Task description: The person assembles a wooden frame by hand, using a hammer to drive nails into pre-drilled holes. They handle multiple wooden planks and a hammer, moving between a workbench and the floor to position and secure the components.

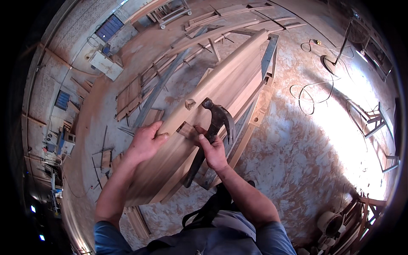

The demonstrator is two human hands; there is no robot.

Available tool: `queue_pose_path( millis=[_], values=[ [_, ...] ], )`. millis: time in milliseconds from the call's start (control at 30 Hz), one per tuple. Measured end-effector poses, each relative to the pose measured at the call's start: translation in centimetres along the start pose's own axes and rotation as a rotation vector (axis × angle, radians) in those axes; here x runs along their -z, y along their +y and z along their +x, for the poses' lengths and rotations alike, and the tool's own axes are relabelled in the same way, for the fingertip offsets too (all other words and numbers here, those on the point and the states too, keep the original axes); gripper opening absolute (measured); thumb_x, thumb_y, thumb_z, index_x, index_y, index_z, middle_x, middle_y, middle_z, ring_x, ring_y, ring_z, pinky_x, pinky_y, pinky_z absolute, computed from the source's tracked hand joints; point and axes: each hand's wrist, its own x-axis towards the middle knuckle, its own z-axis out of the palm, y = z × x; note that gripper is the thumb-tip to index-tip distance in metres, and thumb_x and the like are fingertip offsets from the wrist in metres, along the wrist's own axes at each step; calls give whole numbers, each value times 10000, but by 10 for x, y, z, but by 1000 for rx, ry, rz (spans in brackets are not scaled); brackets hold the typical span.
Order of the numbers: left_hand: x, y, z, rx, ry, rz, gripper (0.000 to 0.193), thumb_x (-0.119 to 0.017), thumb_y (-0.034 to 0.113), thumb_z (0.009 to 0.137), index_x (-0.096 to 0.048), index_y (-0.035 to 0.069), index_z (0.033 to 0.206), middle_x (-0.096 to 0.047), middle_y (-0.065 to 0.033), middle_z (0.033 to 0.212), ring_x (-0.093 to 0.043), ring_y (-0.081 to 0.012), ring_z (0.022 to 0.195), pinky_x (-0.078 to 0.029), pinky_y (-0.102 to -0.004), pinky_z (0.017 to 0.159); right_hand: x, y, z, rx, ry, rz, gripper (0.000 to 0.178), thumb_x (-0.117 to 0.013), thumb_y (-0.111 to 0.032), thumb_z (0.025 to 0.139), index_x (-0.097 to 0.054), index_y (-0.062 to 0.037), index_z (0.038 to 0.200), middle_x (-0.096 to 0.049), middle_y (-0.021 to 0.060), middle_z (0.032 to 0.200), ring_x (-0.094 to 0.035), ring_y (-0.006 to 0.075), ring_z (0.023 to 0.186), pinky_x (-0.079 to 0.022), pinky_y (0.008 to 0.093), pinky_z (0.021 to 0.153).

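Observation:
A long pale wooden rail [229, 63] with rounded edges lies lengthwise before me, over wider boards [170, 165]. My left hand [146, 142] is closed round its near end, thumb on top. A knot or notch [190, 103] shows on the rail farther along. In my right hand [212, 151] is a dark claw hammer [217, 115], gripped by the handle below the head, the handle's end slanting down toward me. One right fingertip reaches a small brown wood block [189, 131] against the rail's inner side; whether it presses on it I cannot tell.
Metal trestle bars [268, 55] support the boards. Long timber pieces lie on racks [165, 63] to the left and far side. A looped cable [312, 95] and a fan on a stand [335, 59] are at right. Wood offcuts and a bucket [329, 223] stand lower right.

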Motion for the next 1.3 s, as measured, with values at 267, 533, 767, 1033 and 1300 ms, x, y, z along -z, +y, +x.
queue_pose_path(
  millis=[267, 533, 767, 1033, 1300],
  values=[
    [-9, 26, -11, 47, 102, 280, 389, -611, 207, 869, -513, -24, 1167, -640, -260, 936, -603, -463, 869, -481, -495, 773, -2, -1, 1, -10, -7, -14, 393, -623, -205, 955, -567, -1, 1285, -648, 8, 1100, -546, 56, 890, -461, 234, 831],
    [-11, 36, -9, 103, 102, 383, 412, -526, 315, 926, -503, -35, 1143, -652, -290, 916, -619, -466, 911, -467, -543, 824, 5, 13, 7, -6, -19, -26, 377, -641, -208, 948, -589, -13, 1266, -648, -21, 1020, -528, 52, 862, -447, 230, 791],
    [-16, 39, -9, 159, 122, 407, 375, -528, 342, 929, -508, -24, 1011, -644, -300, 884, -617, -474, 894, -461, -554, 821, 8, 12, 10, 5, -41, -34, 328, -641, -231, 948, -615, -47, 1218, -625, -38, 942, -535, 59, 847, -458, 245, 785],
    [-22, 36, -11, 117, 166, 466, 356, -560, 322, 915, -512, -22, 989, -641, -285, 837, -620, -469, 850, -484, -543, 767, 17, 17, 13, -28, -55, -42, 331, -641, -257, 947, -603, -39, 1193, -628, -21, 969, -540, 77, 878, -456, 262, 818],
    [-6, 34, -9, 118, 41, 322, 438, -554, 337, 916, -490, -41, 1128, -644, -289, 939, -612, -459, 931, -479, -516, 824, 15, 13, 13, -10, -53, -90, 294, -613, -196, 963, -618, -13, 1193, -677, 27, 1056, -592, 92, 928, -478, 274, 860]
  ],
)
